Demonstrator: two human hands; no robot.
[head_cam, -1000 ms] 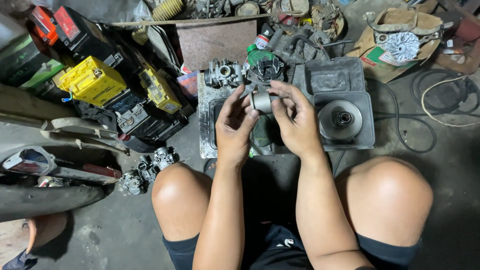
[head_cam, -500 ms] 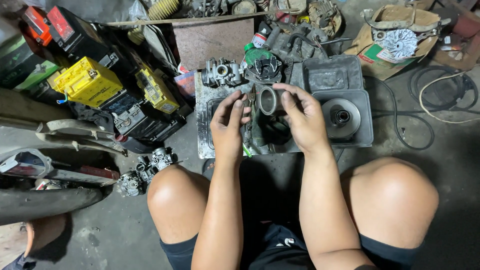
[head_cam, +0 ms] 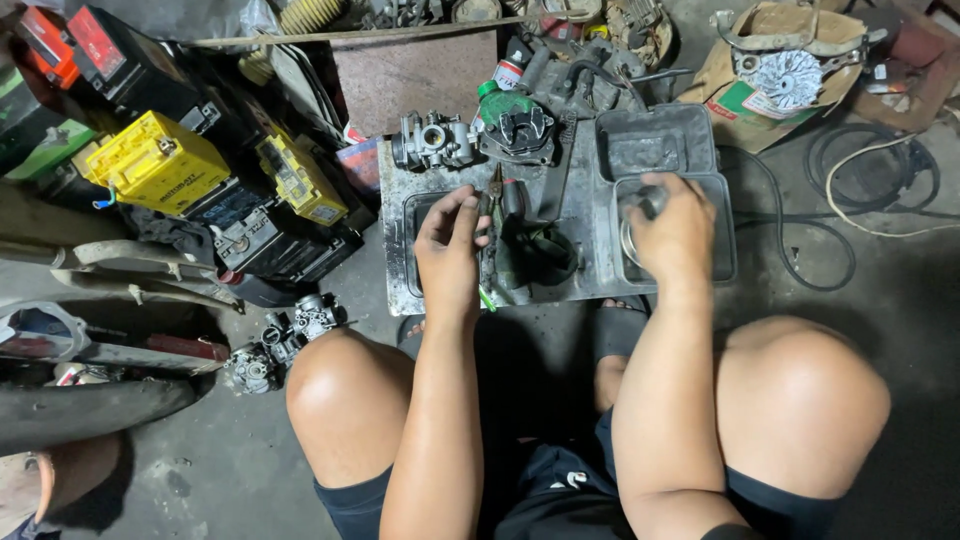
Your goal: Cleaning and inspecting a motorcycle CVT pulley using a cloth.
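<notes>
The right hand [head_cam: 672,225] curls over a round metal part [head_cam: 640,215] and holds it down inside the lower right compartment of a grey plastic tray [head_cam: 590,270]; the fingers cover most of the part, so only its ring-like rim and a dark knob show, and what kind of part it is cannot be told. The left hand [head_cam: 448,250] rests on the tray's left side with its fingertips closed lightly on a pair of pliers [head_cam: 492,225] lying there, handles toward the person; whether it truly grips them or only touches them is unclear. Just right of the pliers lies a dark rag [head_cam: 540,250]. At the tray's far edge sit a carburettor [head_cam: 435,142] and, beside it, a green-and-black engine part [head_cam: 517,128]. To the left of the tray, well apart, stand yellow batteries [head_cam: 158,160] among black ones. Two more carburettors [head_cam: 285,340] lie on the floor near the left knee. Black cable [head_cam: 850,190] coils on the floor to the right.
</notes>
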